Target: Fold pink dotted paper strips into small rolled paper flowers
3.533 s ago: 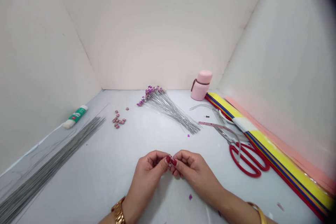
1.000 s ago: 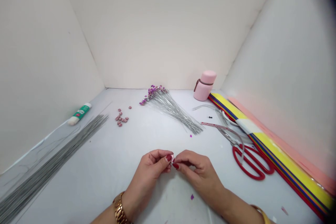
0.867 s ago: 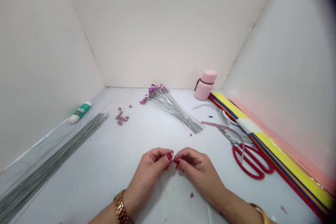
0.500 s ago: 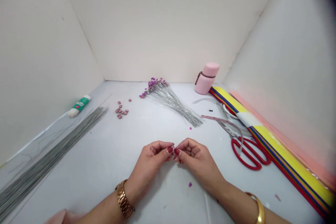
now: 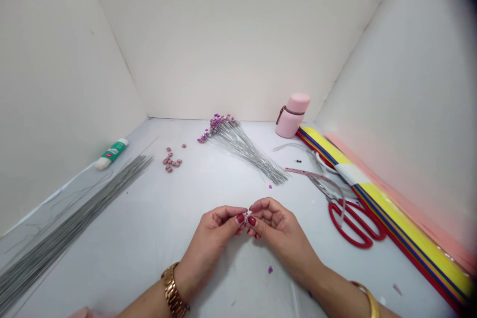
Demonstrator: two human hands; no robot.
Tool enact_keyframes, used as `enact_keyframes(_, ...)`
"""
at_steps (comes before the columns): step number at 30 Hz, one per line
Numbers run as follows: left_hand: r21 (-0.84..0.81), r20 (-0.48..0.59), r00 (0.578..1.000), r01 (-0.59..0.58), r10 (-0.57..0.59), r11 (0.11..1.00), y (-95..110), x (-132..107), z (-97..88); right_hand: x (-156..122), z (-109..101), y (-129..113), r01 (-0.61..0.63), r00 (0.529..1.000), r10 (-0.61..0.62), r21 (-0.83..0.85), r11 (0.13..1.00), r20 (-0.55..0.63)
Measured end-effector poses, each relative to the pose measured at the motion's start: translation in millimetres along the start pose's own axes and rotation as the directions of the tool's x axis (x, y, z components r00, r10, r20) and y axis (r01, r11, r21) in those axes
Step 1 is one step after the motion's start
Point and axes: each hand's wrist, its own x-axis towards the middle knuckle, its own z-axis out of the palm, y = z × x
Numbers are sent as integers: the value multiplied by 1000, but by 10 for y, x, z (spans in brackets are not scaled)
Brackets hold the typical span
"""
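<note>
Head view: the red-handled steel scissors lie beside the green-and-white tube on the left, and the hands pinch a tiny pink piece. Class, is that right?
No: the red-handled steel scissors lie on the right, beside the yellow striped paper strips, not by the green-and-white tube, as the head view shows. The left hand and right hand do pinch the tiny pink piece.

A tiny pink scrap point(image 5: 246, 216), mostly hidden and too small to make out in detail, is pinched between two hands, the left hand point(image 5: 214, 228) closing on it from nine o'clock and the right hand point(image 5: 278, 228) from three, above the white work surface point(image 5: 231, 293), towards its six o'clock.
</note>
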Motion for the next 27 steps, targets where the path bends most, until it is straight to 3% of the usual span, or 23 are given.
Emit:
enact_keyframes(11, 155, -52, 997, -48, 57, 987, 1, -3, -6, 1, -6, 8, -7, 1000, 7, -6, 1000, -25)
enact_keyframes(20, -26, 66, 997, 45, -44, 999, 2, -22, -3, 3, -9, 7, 35, 999, -35, -14, 999, 22)
enact_keyframes(27, 108, 146, 987, -78, 61, 991, 5, -26, 19, 6, 9, 21, -2, 1000, 2, 35, 999, 5)
